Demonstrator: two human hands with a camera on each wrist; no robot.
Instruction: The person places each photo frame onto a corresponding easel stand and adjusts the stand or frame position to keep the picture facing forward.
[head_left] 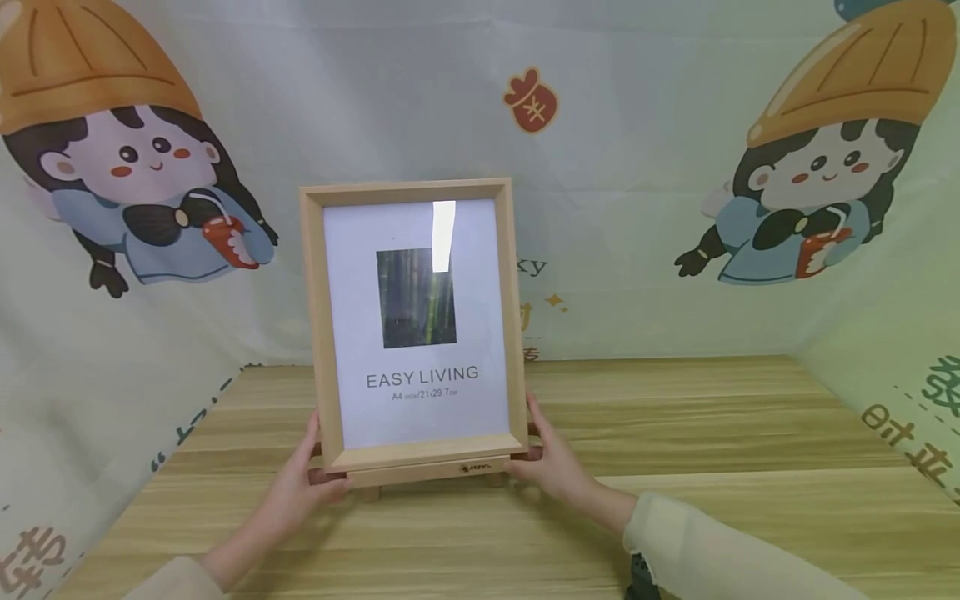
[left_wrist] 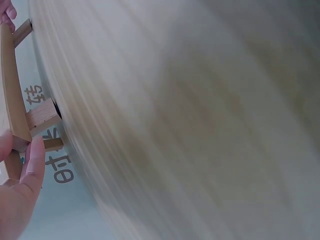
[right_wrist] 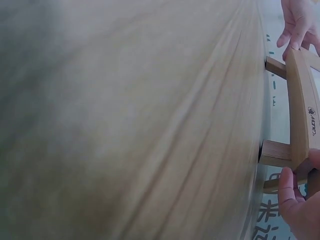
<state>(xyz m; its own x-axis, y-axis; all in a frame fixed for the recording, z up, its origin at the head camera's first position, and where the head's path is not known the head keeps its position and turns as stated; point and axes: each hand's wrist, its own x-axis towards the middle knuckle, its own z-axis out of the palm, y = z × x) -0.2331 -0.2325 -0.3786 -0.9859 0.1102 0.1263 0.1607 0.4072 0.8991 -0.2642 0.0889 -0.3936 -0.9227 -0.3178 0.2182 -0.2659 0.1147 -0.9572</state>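
A pale wooden picture frame (head_left: 420,375), with a bamboo photo and "EASY LIVING" on its sheet, stands leaning back on a small wooden easel (head_left: 420,475). The easel's front ledge carries a small dark logo. At the ledge's left end, my left hand (head_left: 292,483) holds the easel, thumb in front and fingers behind. My right hand (head_left: 555,467) grips the right end the same way. Both wrist views show the ledge and stubby wooden legs (left_wrist: 44,117) (right_wrist: 276,153) from low down. Most of the easel's back is hidden behind the frame.
A wood-grain tabletop (head_left: 675,417) spreads beneath the easel. Behind and at both sides hangs a white printed cloth (head_left: 622,167) with cartoon figures and lettering. By the right sleeve, a dark object (head_left: 641,577) shows at the bottom edge.
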